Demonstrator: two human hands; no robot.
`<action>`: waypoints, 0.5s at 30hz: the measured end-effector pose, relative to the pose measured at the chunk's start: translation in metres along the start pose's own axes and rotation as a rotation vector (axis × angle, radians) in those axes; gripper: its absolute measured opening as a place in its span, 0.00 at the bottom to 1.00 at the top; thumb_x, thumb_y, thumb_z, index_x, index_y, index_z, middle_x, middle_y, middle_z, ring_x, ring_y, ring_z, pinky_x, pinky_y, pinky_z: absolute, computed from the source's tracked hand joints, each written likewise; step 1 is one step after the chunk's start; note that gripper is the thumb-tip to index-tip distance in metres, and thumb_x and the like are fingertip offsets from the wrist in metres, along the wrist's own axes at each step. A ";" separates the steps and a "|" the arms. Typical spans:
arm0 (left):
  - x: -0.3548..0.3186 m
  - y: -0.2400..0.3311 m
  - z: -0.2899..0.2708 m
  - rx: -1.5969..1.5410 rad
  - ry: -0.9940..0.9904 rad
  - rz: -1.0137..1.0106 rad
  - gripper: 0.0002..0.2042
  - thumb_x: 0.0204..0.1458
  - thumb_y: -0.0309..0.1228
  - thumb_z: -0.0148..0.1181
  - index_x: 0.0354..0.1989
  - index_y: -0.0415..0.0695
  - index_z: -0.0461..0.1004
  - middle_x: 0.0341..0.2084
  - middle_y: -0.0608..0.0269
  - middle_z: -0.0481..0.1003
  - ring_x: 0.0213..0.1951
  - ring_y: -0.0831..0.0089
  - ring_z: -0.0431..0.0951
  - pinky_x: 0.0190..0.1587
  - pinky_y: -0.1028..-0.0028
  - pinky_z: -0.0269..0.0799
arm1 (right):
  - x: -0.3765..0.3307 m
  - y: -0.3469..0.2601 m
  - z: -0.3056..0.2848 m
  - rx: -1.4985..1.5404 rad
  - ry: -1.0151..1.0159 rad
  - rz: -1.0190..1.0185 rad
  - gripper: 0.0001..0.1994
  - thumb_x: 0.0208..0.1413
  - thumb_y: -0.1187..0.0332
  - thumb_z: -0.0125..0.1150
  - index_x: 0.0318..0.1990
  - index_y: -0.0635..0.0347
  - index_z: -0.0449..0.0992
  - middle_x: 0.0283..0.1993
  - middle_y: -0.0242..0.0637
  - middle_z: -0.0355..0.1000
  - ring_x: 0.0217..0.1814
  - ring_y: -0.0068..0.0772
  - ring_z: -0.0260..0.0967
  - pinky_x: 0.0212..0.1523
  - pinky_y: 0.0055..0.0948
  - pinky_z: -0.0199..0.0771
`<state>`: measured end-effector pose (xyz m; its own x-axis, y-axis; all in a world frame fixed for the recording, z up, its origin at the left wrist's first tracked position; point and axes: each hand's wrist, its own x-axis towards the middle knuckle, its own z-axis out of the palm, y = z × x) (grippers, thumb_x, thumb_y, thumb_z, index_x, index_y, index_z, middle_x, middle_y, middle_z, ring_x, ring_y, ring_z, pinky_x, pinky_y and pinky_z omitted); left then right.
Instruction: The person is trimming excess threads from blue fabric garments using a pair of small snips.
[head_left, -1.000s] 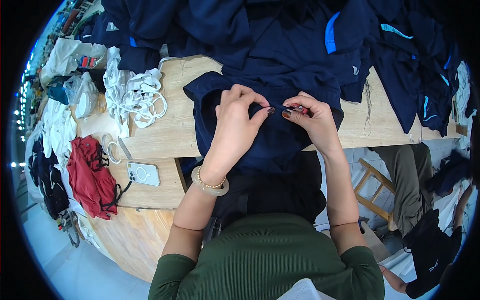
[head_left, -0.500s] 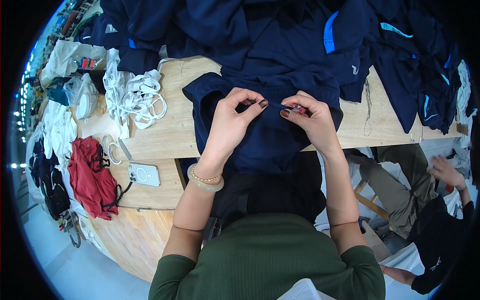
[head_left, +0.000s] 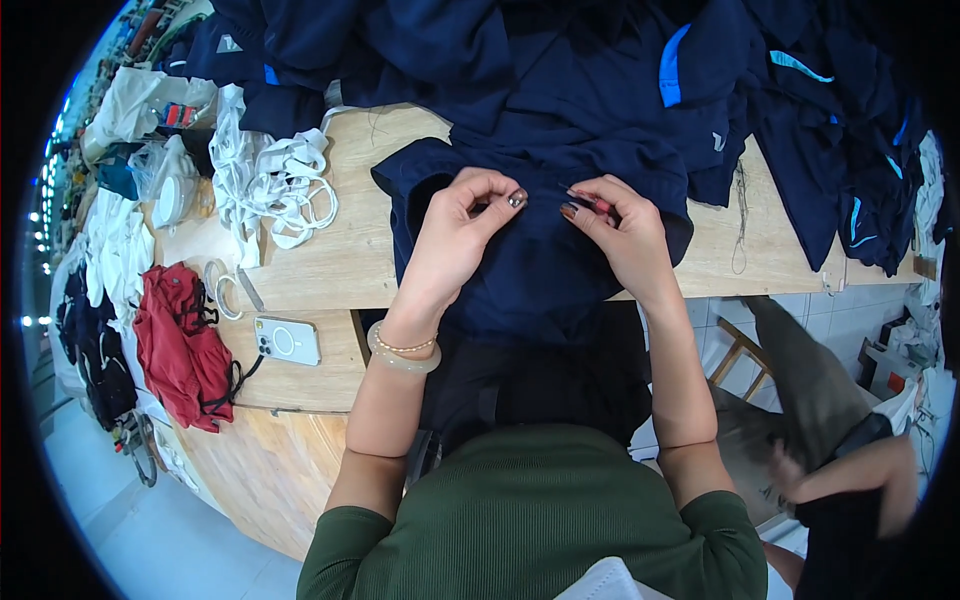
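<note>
Farther apart than in the earlier frame, the bare left hand and bare right hand are held over a navy-blue fabric garment on the pale wooden surface. Left fingers are pinched closed, on what cannot be told; a small red tool is gripped by the right. Fabric could be nicked if the tool is sharp and slips. Counted: two hands, one tool, one garment beneath, one silver rectangular phone.

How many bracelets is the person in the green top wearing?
2, both on the left wrist: a gold beaded bracelet and a pale bangle just below it in the picture. The right wrist shows none.
</note>
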<state>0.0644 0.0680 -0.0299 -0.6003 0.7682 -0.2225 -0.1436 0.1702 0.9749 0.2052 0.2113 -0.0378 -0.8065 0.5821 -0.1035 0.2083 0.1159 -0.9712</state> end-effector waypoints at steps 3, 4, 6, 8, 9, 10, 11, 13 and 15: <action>0.006 -0.001 0.000 0.186 0.048 0.039 0.03 0.57 0.21 0.56 0.36 0.34 0.74 0.37 0.67 0.71 0.34 0.80 0.73 0.41 0.82 0.70 | 0.001 -0.006 -0.001 -0.052 -0.021 0.026 0.08 0.55 0.78 0.60 0.43 0.67 0.73 0.29 0.28 0.67 0.31 0.15 0.63 0.34 0.16 0.64; 0.007 -0.001 0.002 0.184 0.050 0.035 0.03 0.57 0.21 0.56 0.36 0.34 0.74 0.37 0.67 0.71 0.34 0.80 0.73 0.41 0.82 0.70 | 0.002 -0.005 -0.003 -0.033 0.027 -0.025 0.08 0.57 0.77 0.59 0.44 0.67 0.72 0.29 0.29 0.67 0.31 0.16 0.63 0.34 0.17 0.64; 0.009 0.001 0.008 0.130 0.099 0.189 0.02 0.56 0.18 0.55 0.33 0.32 0.71 0.35 0.61 0.70 0.33 0.78 0.74 0.36 0.81 0.75 | 0.001 -0.009 -0.005 -0.012 0.070 -0.076 0.08 0.58 0.76 0.58 0.45 0.66 0.71 0.30 0.30 0.67 0.31 0.16 0.63 0.34 0.18 0.65; 0.008 0.003 0.010 0.149 0.096 0.198 0.03 0.58 0.19 0.53 0.34 0.32 0.71 0.35 0.63 0.70 0.34 0.78 0.75 0.39 0.79 0.77 | -0.002 -0.018 -0.008 -0.011 0.147 -0.147 0.08 0.58 0.73 0.59 0.44 0.66 0.72 0.32 0.32 0.68 0.31 0.18 0.63 0.34 0.20 0.65; 0.008 0.004 0.010 0.169 0.089 0.209 0.04 0.60 0.20 0.51 0.35 0.32 0.70 0.36 0.65 0.70 0.36 0.78 0.75 0.42 0.77 0.79 | -0.002 -0.014 -0.012 0.010 0.142 -0.169 0.09 0.58 0.72 0.60 0.44 0.64 0.72 0.34 0.34 0.70 0.34 0.20 0.65 0.37 0.22 0.66; 0.008 0.002 0.010 0.168 0.090 0.207 0.04 0.60 0.20 0.51 0.35 0.32 0.70 0.36 0.65 0.70 0.36 0.78 0.75 0.42 0.77 0.79 | -0.003 -0.018 -0.015 0.009 0.139 -0.167 0.09 0.58 0.72 0.60 0.44 0.64 0.72 0.34 0.34 0.70 0.34 0.20 0.65 0.37 0.22 0.66; 0.008 0.001 0.009 0.159 0.068 0.186 0.04 0.60 0.20 0.50 0.35 0.32 0.70 0.36 0.64 0.71 0.38 0.78 0.76 0.44 0.76 0.79 | -0.005 -0.029 -0.019 -0.127 0.115 -0.138 0.10 0.57 0.72 0.61 0.45 0.63 0.73 0.35 0.34 0.70 0.36 0.22 0.66 0.38 0.23 0.66; 0.008 0.000 0.007 0.149 0.047 0.163 0.04 0.61 0.21 0.49 0.36 0.32 0.70 0.36 0.63 0.71 0.39 0.78 0.76 0.46 0.75 0.79 | -0.004 -0.032 -0.022 -0.264 0.088 -0.108 0.11 0.56 0.72 0.62 0.45 0.63 0.73 0.36 0.35 0.71 0.38 0.25 0.68 0.39 0.24 0.66; 0.008 0.000 0.006 0.133 0.014 0.113 0.05 0.62 0.22 0.49 0.39 0.32 0.69 0.37 0.61 0.71 0.41 0.78 0.76 0.47 0.75 0.79 | -0.002 -0.026 -0.023 -0.309 0.120 -0.227 0.12 0.52 0.71 0.64 0.44 0.62 0.74 0.36 0.36 0.71 0.38 0.31 0.67 0.39 0.26 0.66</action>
<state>0.0644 0.0780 -0.0314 -0.6174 0.7788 -0.1108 0.0305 0.1644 0.9859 0.2143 0.2255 -0.0076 -0.7847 0.6014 0.1503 0.2035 0.4789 -0.8539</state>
